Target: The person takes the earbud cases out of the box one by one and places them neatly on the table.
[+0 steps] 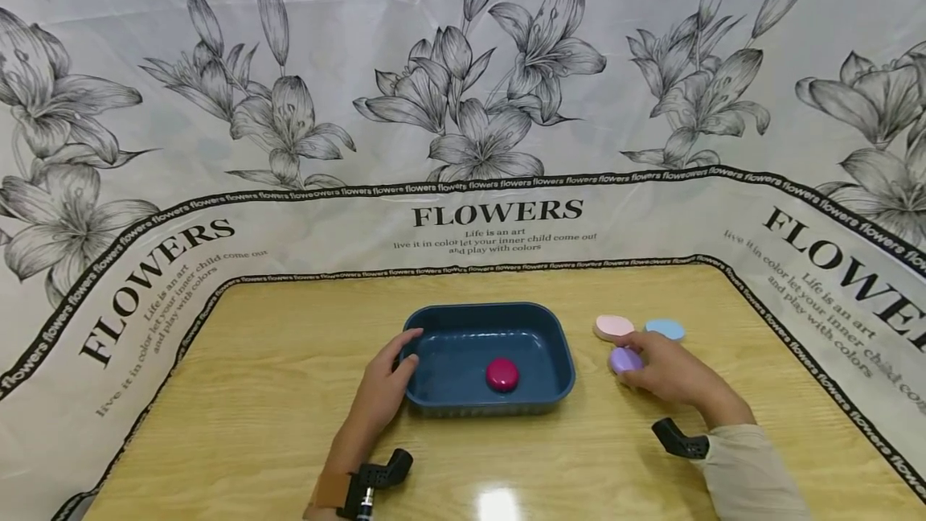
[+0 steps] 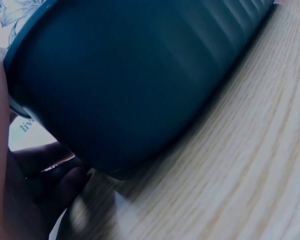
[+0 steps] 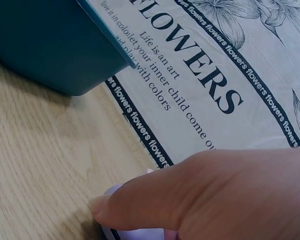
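A dark blue rectangular basin (image 1: 489, 407) with rounded corners sits on the table, and a shiny magenta round piece (image 1: 502, 375) lies inside it. My left hand (image 1: 382, 384) holds the basin's left end, thumb and index finger over the rim; in the left wrist view other fingers (image 2: 65, 190) curl beside its outer wall. To the right of the basin, my right hand (image 1: 669, 368) pinches a small purple oval piece (image 1: 625, 359) between thumb and fingers. The right wrist view shows the thumb over this purple piece (image 3: 140, 234), covering much of it.
Just behind the right hand lie a pink oval piece (image 1: 612, 326) and a light blue one (image 1: 664, 329). The wood-grain table (image 1: 275, 392) is bordered at back and sides by a white cloth (image 1: 499, 231) with flower prints. Each wrist wears a black mount (image 1: 680, 439).
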`<state>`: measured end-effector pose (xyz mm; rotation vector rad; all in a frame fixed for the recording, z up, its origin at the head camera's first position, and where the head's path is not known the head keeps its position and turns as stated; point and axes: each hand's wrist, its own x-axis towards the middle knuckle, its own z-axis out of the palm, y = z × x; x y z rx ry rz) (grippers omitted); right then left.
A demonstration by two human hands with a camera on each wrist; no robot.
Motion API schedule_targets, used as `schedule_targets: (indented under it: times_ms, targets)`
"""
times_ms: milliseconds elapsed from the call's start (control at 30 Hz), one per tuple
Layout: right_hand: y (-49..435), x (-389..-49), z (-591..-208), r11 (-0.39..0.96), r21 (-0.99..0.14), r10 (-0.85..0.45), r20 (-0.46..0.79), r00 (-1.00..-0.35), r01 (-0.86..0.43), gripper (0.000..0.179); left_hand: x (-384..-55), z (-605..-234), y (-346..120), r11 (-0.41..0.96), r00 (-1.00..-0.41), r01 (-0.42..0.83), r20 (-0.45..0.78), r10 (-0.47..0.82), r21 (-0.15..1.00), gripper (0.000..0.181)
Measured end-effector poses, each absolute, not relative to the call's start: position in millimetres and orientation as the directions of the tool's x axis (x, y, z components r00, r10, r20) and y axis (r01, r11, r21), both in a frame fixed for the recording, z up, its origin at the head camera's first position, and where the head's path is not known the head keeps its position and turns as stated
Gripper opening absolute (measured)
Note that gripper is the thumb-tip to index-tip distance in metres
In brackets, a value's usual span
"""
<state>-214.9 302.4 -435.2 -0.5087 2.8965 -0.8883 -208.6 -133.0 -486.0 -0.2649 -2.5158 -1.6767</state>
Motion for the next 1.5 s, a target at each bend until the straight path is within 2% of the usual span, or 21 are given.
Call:
schedule_targets:
  times_ms: [700,1133,1267,1500]
  targets:
    - [298,-220,-428,0.804,-0.51,-0.341,0.024,-0.94,-0.305,0.045,-212,-483,-136,0.394,-0.979,0.203,0.187,0.079,0.897,0.039]
    - [301,-213,-420,0.833,-0.517,-0.257,-0.046,-0.965,-0.197,0.047,-211,-485,-135,0.373,-0.974,0.228,0.206,0.096,0.899,0.039]
    - [305,-211,-417,0.837,-0.511,-0.237,-0.017,-0.971,-0.195,0.042,-211,-485,-133,0.377,-0.974,0.226,0.204,0.097,0.898,0.039]
    - [298,-209,-410,0.768,-0.597,-0.244,0.063,-0.968,-0.233,0.036,-208,-487,-133,0.377,-0.979,0.203,0.182,0.089,0.904,0.039]
